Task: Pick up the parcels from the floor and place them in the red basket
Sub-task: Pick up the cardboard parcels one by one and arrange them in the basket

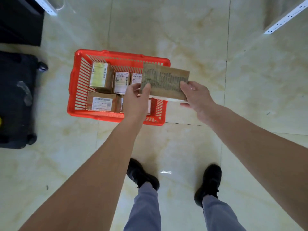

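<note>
Cardboard parcel [165, 83] held over right side of red basket [75, 84] | left hand [135, 99] and right hand [195, 95] pinch its near corners | step: placing | next: lower into the gap right of labelled boxes [106, 87], then release.

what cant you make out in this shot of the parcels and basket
Head view:
- Text on the parcel labels: too small and blurred.
- Near right corner of the red basket: hidden by the held parcel and left hand.
- Held parcel's underside: faces away.
- Right hand fingers: behind the parcel.
- Black case: cut off by left edge.
</note>
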